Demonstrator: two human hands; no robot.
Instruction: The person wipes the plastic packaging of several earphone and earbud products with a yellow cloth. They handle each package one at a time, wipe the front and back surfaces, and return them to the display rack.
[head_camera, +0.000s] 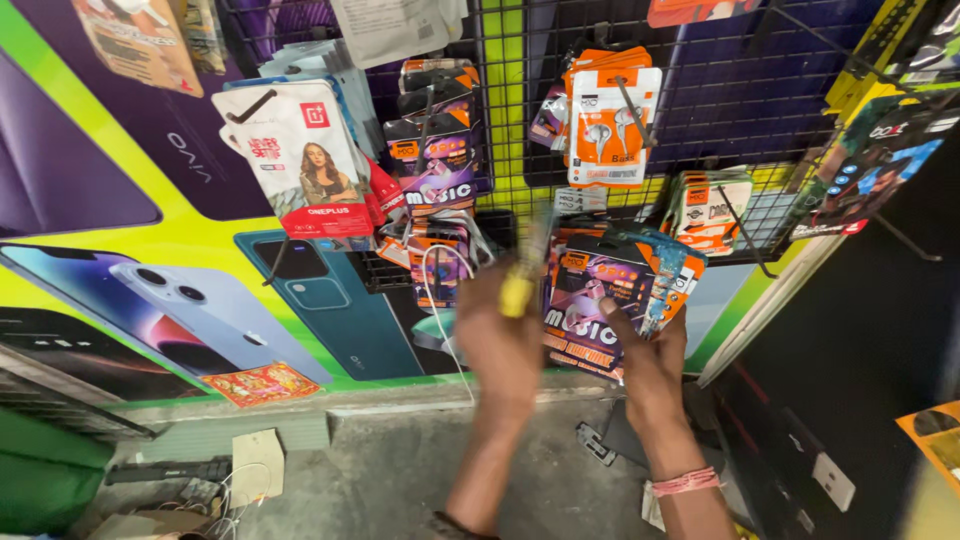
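Left hand (500, 335) clenches a yellow tool (520, 280) pointing to twelve o'clock — right hand (650, 365), at three o'clock, grasps a hanging packet (590, 305) by its lower edge.

Wall: large poster (150, 290) showing phones on green and purple ground. Black wire grid (720, 110) mounted over it, hung with packaged accessories (610, 125) on hooks. Below: grey concrete ledge (400, 470) with loose wires (215, 495). Dark panel (860, 340) at right. Light bright, even.
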